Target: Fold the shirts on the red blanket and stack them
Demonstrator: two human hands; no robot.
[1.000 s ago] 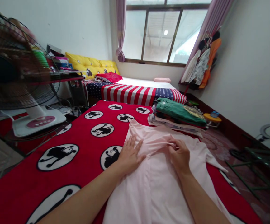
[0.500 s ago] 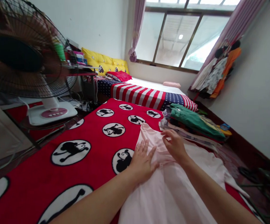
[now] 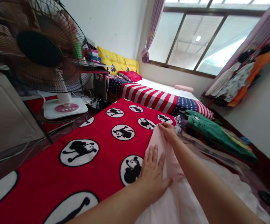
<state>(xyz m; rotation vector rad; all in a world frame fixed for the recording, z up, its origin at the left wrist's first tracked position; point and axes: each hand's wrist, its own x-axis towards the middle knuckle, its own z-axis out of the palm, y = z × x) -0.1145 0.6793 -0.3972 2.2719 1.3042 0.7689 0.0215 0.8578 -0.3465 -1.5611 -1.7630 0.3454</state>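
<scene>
A pale pink shirt [image 3: 172, 174] lies spread on a red blanket [image 3: 97, 137] printed with black-and-white monkey circles. My left hand [image 3: 152, 174] rests flat on the shirt's left side, fingers stretched out and slightly apart. My right hand [image 3: 168, 130] reaches to the shirt's far edge, fingers closed on the pink fabric there. My right forearm crosses over the shirt and hides much of its middle.
A pile of folded clothes, green garment [image 3: 209, 130] on top, sits just right of the shirt. A standing fan [image 3: 39, 53] on a low stand is at the left. A bed with a striped cover [image 3: 153, 96] lies ahead; clothes hang [image 3: 242, 77] by the window.
My right hand moved from the shirt's middle up to its far edge, taking fabric with it. My left hand stayed flat on the shirt. The camera swung to the left.
</scene>
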